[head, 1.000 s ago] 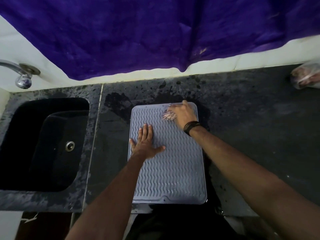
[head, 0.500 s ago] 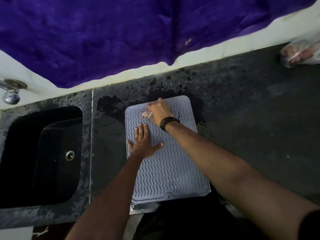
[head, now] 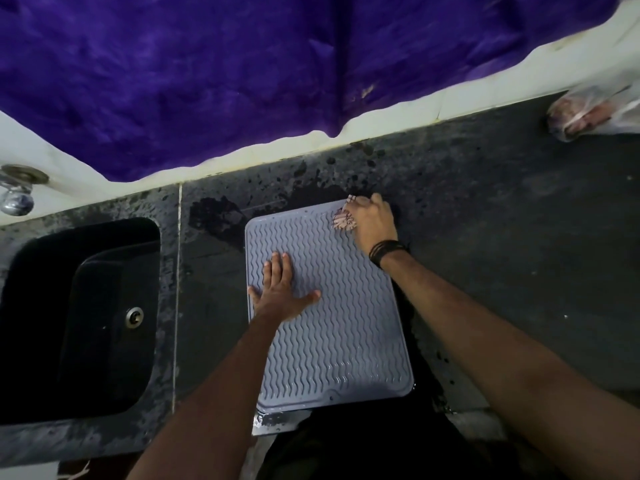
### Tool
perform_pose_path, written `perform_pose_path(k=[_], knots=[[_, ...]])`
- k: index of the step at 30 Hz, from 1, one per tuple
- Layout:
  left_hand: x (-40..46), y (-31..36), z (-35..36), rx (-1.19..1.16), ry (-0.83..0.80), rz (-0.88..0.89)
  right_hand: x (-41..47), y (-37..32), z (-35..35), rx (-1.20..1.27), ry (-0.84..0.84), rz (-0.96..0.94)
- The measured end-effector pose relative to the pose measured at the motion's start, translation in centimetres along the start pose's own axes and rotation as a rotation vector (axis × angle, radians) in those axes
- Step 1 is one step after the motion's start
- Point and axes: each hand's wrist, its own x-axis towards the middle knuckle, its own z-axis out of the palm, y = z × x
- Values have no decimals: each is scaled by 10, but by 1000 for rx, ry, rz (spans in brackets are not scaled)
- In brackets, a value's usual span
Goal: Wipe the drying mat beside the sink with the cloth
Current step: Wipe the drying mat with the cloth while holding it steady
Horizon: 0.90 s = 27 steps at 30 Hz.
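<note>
The drying mat lies flat on the desk, under both of my hands, its ribbed grey face up and its near edge reaching the desk's front lip. My left hand rests on the mat's left half, palm down with fingers straight and thumb splayed; I judge it is there to pin the mat so it cannot slide while I rub. My right hand is at the mat's far right corner, fingers curled round the bunched patterned cloth, which peeps out to the left of the knuckles and presses on the ribs. That corner sits beside dark wet patches on the desk beyond my fingers, so I take this to be the edge stroke of the wipe. The sink is well to the left of my left hand, with the tap above it; a plastic bag lies far right of my right hand.
</note>
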Motion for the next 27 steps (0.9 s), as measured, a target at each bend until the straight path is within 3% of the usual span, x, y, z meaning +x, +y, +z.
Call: perform_pose_path(k=[11, 17, 20, 27], knots=[[-4, 5, -3, 31, -8, -20, -108, 10, 15, -10, -156, -163], [-6, 7, -7, 36, -17, -19, -54, 13, -9, 29, -11, -30], [-10, 8, -8, 26, -27, -20, -40, 16, -13, 5, -41, 23], [-11, 11, -7, 33, -8, -20, -133, 18, 5, -28, -115, -40]])
